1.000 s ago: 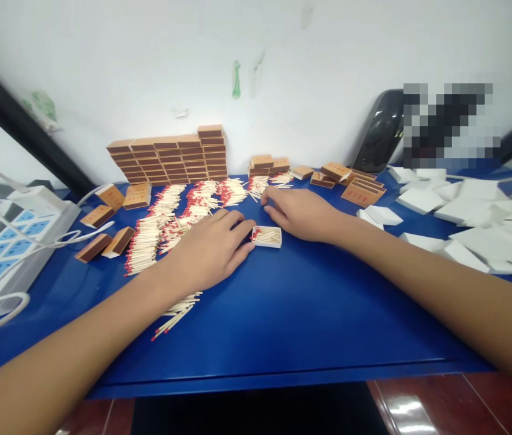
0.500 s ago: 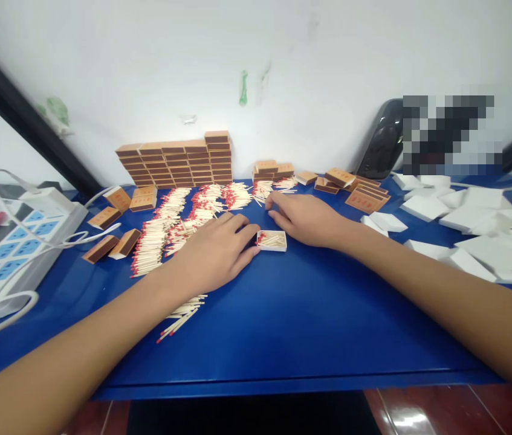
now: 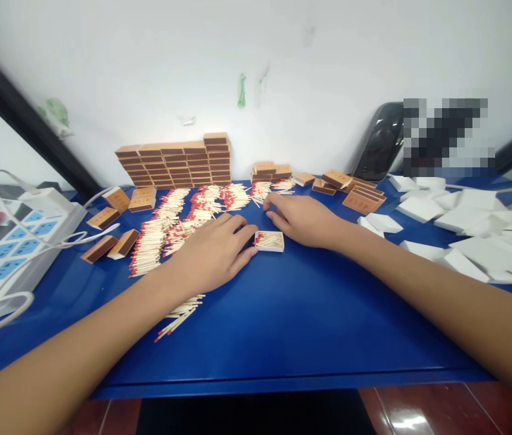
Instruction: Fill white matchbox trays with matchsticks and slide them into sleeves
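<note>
Across the blue desk (image 3: 278, 338), back from its front edge, a white tray (image 3: 270, 248) holds red-headed matches (image 3: 266, 240). Palm down, the left hand (image 3: 214, 251) parts thumb and forefinger at the tray's end, grip unclear; the right hand (image 3: 303, 219) curls half open, empty.

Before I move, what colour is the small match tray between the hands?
The tray is white, seen best in the head view.

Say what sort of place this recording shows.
Probably an indoor workroom: a blue table against a wall holds loose matches, stacked matchboxes and a pile of white trays.
</note>
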Action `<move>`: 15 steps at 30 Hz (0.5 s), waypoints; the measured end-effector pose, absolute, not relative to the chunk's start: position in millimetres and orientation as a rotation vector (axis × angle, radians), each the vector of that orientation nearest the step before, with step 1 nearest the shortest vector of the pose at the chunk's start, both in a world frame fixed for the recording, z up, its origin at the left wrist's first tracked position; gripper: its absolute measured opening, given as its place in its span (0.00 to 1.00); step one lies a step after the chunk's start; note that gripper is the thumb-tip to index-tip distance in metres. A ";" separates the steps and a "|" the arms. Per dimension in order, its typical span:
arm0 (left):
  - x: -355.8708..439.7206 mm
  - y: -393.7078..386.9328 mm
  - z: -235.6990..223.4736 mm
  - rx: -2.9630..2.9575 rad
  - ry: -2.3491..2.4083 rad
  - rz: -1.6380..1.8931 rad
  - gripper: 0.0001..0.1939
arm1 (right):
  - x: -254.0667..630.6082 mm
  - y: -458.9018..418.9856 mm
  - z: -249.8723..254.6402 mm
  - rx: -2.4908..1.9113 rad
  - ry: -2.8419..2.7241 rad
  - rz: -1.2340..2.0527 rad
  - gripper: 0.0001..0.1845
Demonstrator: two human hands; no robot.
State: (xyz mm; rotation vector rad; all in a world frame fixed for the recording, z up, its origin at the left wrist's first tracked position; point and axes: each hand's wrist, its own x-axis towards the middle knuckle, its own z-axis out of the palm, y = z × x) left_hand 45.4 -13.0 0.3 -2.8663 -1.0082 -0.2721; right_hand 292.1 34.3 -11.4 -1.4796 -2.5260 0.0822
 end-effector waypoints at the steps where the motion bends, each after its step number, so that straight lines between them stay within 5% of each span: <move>1: 45.0 -12.8 0.0 -2.864 -1.000 -0.281 0.19 | 291.8 34.1 -11.2 -1.479 -2.522 0.080 0.13; 15: 46.2 -13.2 0.0 -2.843 -1.004 -0.250 0.19 | 293.1 36.5 -13.2 -1.474 -2.523 0.055 0.14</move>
